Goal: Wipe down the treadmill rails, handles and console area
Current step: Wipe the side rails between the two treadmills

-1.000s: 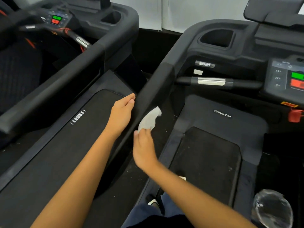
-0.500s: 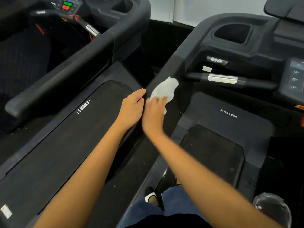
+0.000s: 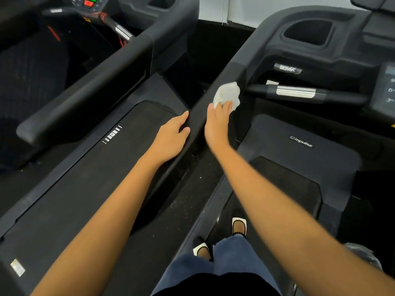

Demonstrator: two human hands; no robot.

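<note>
I stand on a black treadmill whose left side rail [image 3: 229, 76] slopes up from the centre to the console [image 3: 307, 50]. My right hand [image 3: 217, 124] presses a crumpled white wipe [image 3: 227, 95] against the top of that rail, fingers closed on the wipe. My left hand [image 3: 172, 136] rests on the rail's outer side just below, fingers curled around its edge. A black cross handle with a silver sensor band [image 3: 296, 92] runs right of the wipe. The console keypad [image 3: 386, 90] shows at the right edge.
A second treadmill stands to the left, with its own side rail [image 3: 89, 90], belt [image 3: 70, 189] and a console with green and red buttons [image 3: 89, 1]. My treadmill's motor cover [image 3: 299, 144] and belt lie ahead of my feet. A clear plastic bottle [image 3: 363, 256] shows at lower right.
My right hand has slid the wipe up the rail toward the console, from below my left hand to above it. My left hand has stayed on the rail.
</note>
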